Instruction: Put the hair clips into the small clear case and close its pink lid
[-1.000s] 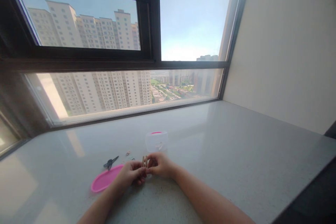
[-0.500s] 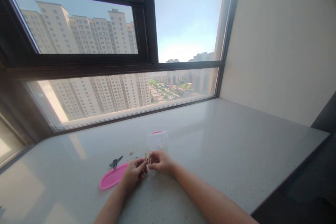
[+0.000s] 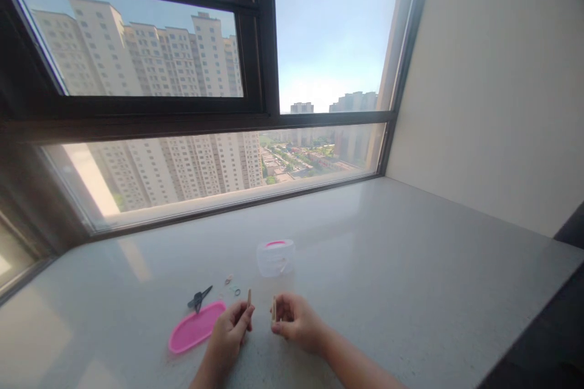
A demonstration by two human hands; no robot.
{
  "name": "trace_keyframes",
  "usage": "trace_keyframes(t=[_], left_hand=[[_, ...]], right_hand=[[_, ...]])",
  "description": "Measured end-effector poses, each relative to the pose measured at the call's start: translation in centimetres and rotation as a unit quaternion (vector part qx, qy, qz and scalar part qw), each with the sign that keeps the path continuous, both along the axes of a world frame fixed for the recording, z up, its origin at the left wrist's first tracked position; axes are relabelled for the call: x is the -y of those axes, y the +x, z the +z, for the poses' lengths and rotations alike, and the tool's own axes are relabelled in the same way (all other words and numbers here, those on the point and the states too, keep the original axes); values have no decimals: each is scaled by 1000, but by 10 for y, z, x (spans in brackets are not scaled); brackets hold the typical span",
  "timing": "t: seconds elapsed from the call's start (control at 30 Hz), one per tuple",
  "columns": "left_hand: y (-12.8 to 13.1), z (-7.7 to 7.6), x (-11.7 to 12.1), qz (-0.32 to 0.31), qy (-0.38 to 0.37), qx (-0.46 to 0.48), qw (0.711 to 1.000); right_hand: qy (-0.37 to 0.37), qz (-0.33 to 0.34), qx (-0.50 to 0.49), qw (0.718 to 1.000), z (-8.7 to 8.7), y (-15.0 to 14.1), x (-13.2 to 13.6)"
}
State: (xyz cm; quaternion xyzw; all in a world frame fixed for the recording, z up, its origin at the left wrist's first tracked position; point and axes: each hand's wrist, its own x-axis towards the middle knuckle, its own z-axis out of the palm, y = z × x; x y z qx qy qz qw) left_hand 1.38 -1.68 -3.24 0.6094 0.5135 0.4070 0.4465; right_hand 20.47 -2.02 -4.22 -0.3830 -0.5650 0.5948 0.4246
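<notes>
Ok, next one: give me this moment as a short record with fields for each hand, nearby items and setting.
Left hand: holds a thin tan piece upright
Right hand: holds a second tan piece, apart from the first
Beside left hand: shallow pink oval piece, dark clip at its far edge
Beyond hands: small loops, clear container
Setting: pale counter below a window

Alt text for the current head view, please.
Left hand and right hand, apart, each grip a small tan piece over a windowside countertop. A pink oval tray or lid lies beside the left hand; a translucent container stands beyond.
</notes>
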Motion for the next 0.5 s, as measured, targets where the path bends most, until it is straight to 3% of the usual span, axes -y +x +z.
trace_keyframes(t=[0.27,0.5], left_hand=[[-14,-14,8,16,-25,16,999],[-19,-13,3,12,-64,38,997]], right_hand=[[-64,-5,-10,998,-3,18,9],[-93,10,-11,996,-10,23,8]])
